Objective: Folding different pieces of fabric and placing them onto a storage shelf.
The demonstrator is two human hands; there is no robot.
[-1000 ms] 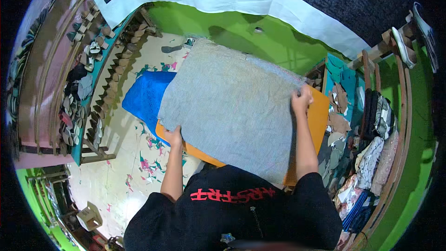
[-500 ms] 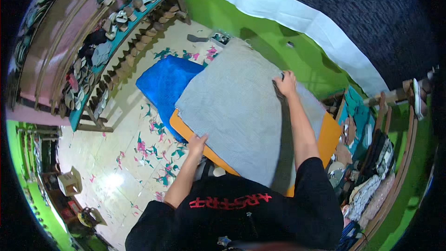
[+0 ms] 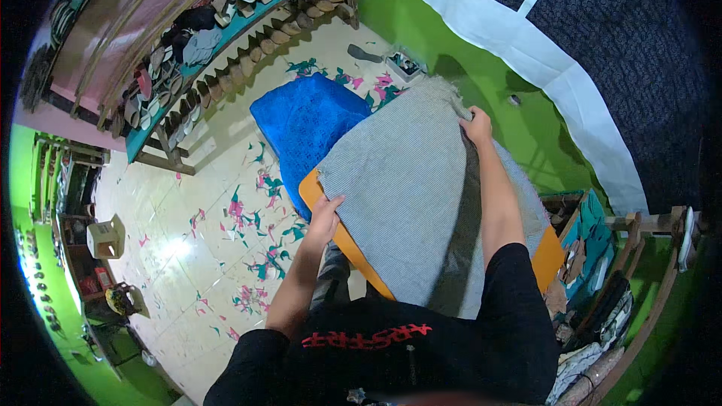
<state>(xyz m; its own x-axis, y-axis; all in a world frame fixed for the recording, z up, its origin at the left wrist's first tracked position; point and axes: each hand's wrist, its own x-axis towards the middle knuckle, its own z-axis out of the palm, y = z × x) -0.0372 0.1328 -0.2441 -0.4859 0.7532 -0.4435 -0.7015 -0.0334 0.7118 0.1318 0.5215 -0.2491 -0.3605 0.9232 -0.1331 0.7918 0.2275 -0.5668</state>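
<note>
A large sheet of grey, finely ribbed fabric (image 3: 398, 158) with a frayed far edge covers most of an orange board (image 3: 359, 262) in front of me. My left hand (image 3: 325, 219) is closed on the fabric's near left edge, thumb on top, right by the board's rim; its fingers underneath are hidden. At the far right, my right hand (image 3: 478, 126) pinches the fabric's edge, which is lifted and bunched there. A shaded fold runs from this hand toward my body. Blue fabric (image 3: 312, 116) hangs beyond the board's left side.
Green and pink scraps (image 3: 241, 214) litter the tiled floor. At the far left stands a teal rack (image 3: 248, 19) of shoes and shoe lasts. A small box (image 3: 404, 65) sits by the green wall (image 3: 451, 45). Cloth pieces pile up on a shelf (image 3: 590, 256) at right.
The view has shifted, so the scene lies farther right in the picture. My right hand has lifted and bunched the fabric's far edge more. The left hand keeps its grip on the near left edge.
</note>
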